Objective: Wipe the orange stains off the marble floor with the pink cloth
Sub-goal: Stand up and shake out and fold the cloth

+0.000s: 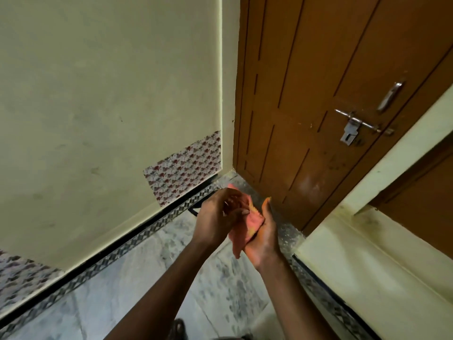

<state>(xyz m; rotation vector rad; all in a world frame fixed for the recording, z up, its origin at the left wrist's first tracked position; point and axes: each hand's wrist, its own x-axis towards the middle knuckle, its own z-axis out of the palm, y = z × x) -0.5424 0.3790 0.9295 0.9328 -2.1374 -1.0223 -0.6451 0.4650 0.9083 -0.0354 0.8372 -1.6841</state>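
Up at centre frame, both hands meet above the floor [137, 290] with the cloth [247, 225] pressed between them. The left hand [218, 217] comes in from the lower left, fingers curled over the top of the cloth and closed on it. The right hand [263, 238] lies palm-up beneath, half open and cupped, cradling the cloth; its fingertips and palm edge carry orange colour. The cloth is pink with orange-yellow smears, bunched, one end hanging down below the hands, clear of the floor.

Grey-veined marble fills the lower centre, edged by a patterned border strip [117, 251] along the wall [98, 106] at left. A floral patch [186, 165] sits low on that wall. At upper right stands a brown door [318, 82] with a metal latch [355, 125]. No container shows. Whether stains lie on the floor cannot be told.
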